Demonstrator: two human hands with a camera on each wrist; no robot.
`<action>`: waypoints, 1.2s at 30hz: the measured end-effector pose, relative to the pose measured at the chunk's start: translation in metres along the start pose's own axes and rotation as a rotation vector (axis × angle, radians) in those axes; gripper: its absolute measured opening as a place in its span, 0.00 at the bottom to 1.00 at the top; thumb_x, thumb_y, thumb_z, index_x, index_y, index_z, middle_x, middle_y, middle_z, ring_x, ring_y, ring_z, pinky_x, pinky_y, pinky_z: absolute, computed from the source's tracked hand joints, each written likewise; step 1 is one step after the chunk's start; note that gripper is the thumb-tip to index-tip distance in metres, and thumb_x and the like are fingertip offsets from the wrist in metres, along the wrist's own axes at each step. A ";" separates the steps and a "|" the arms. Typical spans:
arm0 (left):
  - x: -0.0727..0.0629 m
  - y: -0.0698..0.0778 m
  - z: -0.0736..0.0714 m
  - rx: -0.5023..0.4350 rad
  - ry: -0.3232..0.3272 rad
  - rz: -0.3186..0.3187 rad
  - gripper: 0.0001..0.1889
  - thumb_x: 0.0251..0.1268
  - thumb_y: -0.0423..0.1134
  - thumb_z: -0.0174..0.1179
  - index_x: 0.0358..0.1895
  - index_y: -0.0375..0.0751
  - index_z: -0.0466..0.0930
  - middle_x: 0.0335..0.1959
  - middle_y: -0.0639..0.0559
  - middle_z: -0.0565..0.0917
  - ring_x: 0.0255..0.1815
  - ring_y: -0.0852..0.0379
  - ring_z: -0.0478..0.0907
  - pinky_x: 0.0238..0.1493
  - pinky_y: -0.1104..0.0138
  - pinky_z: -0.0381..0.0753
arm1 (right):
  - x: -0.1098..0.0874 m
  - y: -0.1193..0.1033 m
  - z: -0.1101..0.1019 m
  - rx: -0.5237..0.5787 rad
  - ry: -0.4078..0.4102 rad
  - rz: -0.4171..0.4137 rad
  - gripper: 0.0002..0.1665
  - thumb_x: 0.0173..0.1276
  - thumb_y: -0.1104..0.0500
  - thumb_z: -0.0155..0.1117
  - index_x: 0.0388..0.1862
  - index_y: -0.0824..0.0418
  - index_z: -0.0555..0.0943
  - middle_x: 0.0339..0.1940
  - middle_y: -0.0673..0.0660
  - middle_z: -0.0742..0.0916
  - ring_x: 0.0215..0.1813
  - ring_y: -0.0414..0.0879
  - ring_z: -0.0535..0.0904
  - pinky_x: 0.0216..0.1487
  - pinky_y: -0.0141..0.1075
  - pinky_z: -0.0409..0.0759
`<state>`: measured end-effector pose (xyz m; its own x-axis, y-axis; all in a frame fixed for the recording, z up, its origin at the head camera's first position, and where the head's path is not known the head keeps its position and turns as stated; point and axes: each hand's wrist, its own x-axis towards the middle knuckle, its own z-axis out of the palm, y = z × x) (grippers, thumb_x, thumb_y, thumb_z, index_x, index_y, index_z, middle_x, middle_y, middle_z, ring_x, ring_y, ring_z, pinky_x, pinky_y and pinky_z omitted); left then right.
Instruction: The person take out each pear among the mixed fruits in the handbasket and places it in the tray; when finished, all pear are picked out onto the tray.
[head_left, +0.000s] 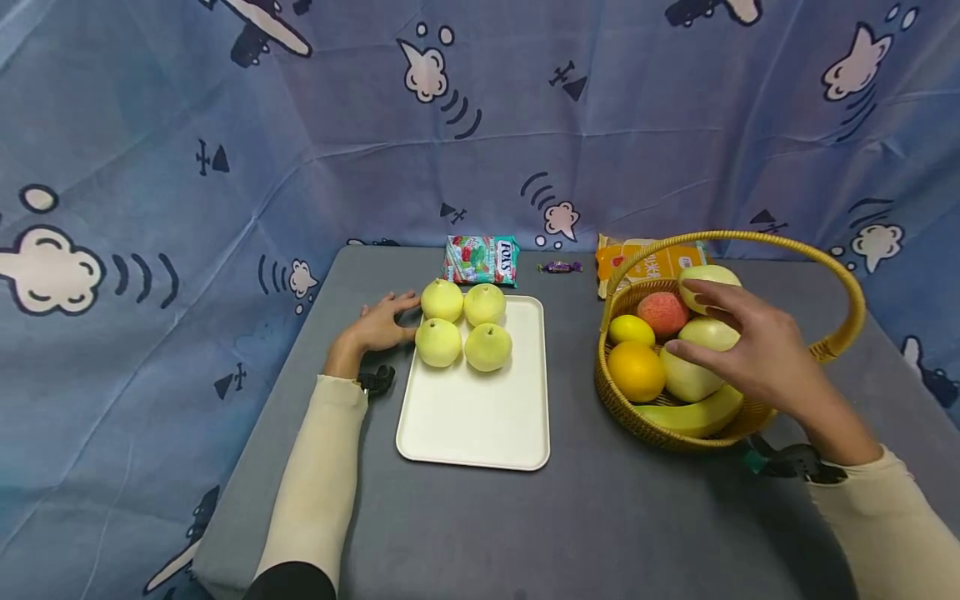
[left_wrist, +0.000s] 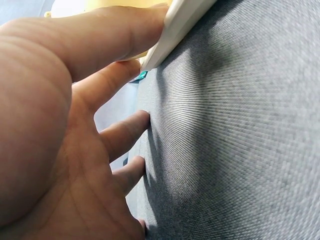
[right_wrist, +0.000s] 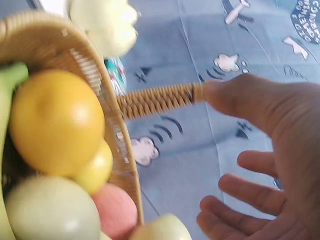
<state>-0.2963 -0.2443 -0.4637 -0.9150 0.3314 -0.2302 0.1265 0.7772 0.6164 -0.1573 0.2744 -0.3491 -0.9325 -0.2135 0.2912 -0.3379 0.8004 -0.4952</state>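
At the far left edge of the white tray (head_left: 472, 421), my left hand (head_left: 384, 325) touches the rim with thumb and index fingertips. In the left wrist view its other fingers reach down to the grey cloth. Several round pale green fruits (head_left: 487, 347) sit grouped at the tray's far end. My right hand (head_left: 765, 354) is over the right side of the wicker basket (head_left: 626, 423), thumb and fingers spread, nothing held. Inside the basket are an orange (head_left: 636, 372), a banana (head_left: 693, 417), a lemon (head_left: 631, 331), a reddish fruit (head_left: 663, 313) and pale green fruits (head_left: 693, 379).
Behind the tray lies a green and red candy packet (head_left: 482, 260). To its right are a small purple wrapped candy (head_left: 560, 267) and an orange packet (head_left: 660, 261), partly behind the basket handle (head_left: 750, 237). A blue patterned curtain (head_left: 360, 192) hangs behind the table.
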 end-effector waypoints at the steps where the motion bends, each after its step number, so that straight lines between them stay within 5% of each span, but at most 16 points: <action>1: 0.000 0.000 0.000 0.001 0.000 0.000 0.41 0.78 0.50 0.68 0.88 0.47 0.63 0.92 0.44 0.53 0.94 0.35 0.37 0.84 0.26 0.25 | 0.000 0.002 -0.003 -0.017 0.000 0.027 0.50 0.65 0.49 0.87 0.83 0.53 0.74 0.72 0.69 0.84 0.66 0.72 0.83 0.66 0.28 0.81; 5: 0.000 0.000 0.000 0.004 0.001 -0.004 0.41 0.78 0.51 0.68 0.88 0.47 0.63 0.92 0.44 0.54 0.94 0.35 0.38 0.84 0.26 0.25 | 0.002 0.007 -0.011 -0.084 -0.005 0.076 0.52 0.67 0.47 0.84 0.84 0.58 0.71 0.72 0.75 0.80 0.66 0.76 0.79 0.60 0.71 0.76; 9: 0.000 -0.002 0.000 -0.003 0.001 -0.004 0.41 0.78 0.50 0.68 0.88 0.47 0.63 0.92 0.44 0.54 0.94 0.35 0.37 0.84 0.27 0.24 | 0.012 0.010 -0.012 -0.129 -0.033 0.081 0.53 0.68 0.47 0.83 0.85 0.63 0.70 0.77 0.78 0.75 0.70 0.78 0.73 0.64 0.77 0.70; 15: 0.004 -0.007 0.001 -0.005 -0.005 0.013 0.41 0.78 0.50 0.68 0.88 0.48 0.62 0.93 0.43 0.52 0.94 0.33 0.35 0.83 0.25 0.23 | 0.033 0.016 -0.011 -0.232 -0.116 0.063 0.54 0.68 0.51 0.84 0.83 0.73 0.67 0.76 0.81 0.73 0.72 0.80 0.70 0.66 0.79 0.70; 25: 0.003 -0.005 0.001 -0.006 -0.003 -0.003 0.41 0.78 0.50 0.68 0.88 0.48 0.62 0.93 0.45 0.53 0.94 0.36 0.35 0.85 0.28 0.22 | 0.063 0.033 -0.007 -0.377 -0.253 0.156 0.46 0.70 0.55 0.78 0.75 0.78 0.68 0.69 0.85 0.72 0.65 0.86 0.70 0.60 0.79 0.72; 36: 0.002 -0.003 0.000 -0.004 0.000 0.003 0.41 0.78 0.50 0.68 0.88 0.47 0.63 0.92 0.44 0.54 0.94 0.35 0.36 0.84 0.27 0.23 | 0.077 0.042 0.003 -0.428 -0.164 0.126 0.33 0.68 0.55 0.76 0.58 0.80 0.76 0.49 0.83 0.79 0.38 0.72 0.76 0.38 0.64 0.78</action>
<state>-0.2988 -0.2460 -0.4661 -0.9146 0.3339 -0.2281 0.1277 0.7737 0.6205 -0.2440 0.2899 -0.3498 -0.9823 -0.1579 0.1004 -0.1700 0.9772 -0.1268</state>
